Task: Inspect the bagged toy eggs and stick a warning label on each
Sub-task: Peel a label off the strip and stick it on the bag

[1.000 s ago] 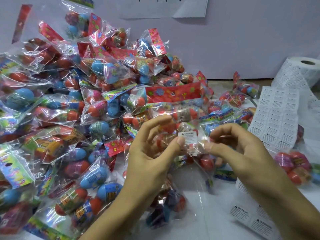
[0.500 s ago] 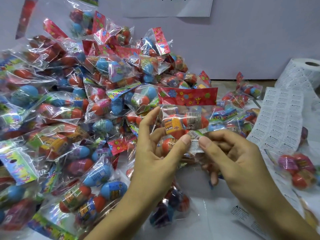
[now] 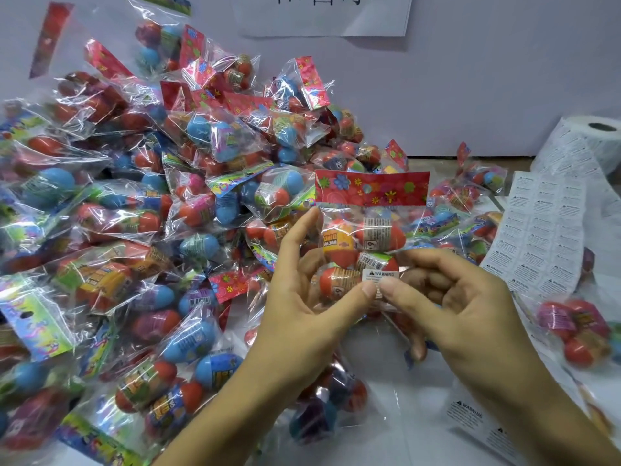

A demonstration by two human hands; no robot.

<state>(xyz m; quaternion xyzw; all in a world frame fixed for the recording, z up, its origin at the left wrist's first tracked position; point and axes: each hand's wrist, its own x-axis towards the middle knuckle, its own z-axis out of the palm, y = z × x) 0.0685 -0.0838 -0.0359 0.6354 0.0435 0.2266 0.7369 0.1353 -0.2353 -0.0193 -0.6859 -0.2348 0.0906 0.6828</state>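
Head view: white table (image 3: 403,432) against pale wall (image 3: 504,79).

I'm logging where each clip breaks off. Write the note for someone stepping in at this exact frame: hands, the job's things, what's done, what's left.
Left hand: holds the bag of toy eggs upright, thumb on the warning label.
Right hand: thumb at the label's lower edge, fingers curled behind the bag.
Label: on the bag's front, low down; whether it is fully pressed flat cannot be told.
Supplies: label strip and label roll on the right.
Left: the big pile of bags at left; no labels show on them.
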